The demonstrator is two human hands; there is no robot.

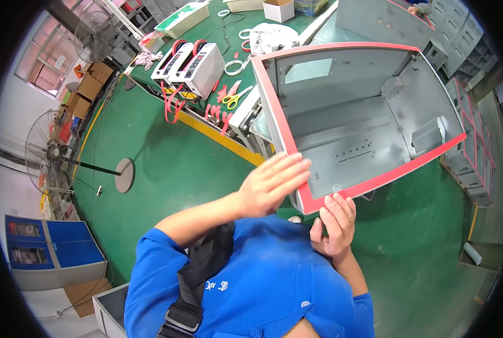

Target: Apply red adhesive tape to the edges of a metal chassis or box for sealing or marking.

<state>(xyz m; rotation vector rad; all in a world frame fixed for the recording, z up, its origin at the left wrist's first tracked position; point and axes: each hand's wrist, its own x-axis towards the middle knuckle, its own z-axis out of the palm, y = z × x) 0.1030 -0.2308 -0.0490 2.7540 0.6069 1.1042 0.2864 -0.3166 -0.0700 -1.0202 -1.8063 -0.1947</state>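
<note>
The big grey metal box [364, 112] lies open toward the person, and a red strip [375, 181] runs all around its front rim. Its long side stretches away up and to the right from both hands, so most of the box is far past the fingers. Only its near bottom corner is at the hands. The left hand [271, 186] lies flat on that corner, fingers straight and close together, pressing on the red strip and not wrapped around anything. The right hand [335, 222] is just below the same corner and a little to the right. Its fingers point up and the tips touch the bottom edge of the red strip; it is not closed on anything either. The two hands are very near each other, with the corner between them. The left hand is a bit higher on the rim. Behind the box, well away from the hands, a green table [206, 25] holds two white tape machines [189, 65] and yellow scissors [234, 98].
</note>
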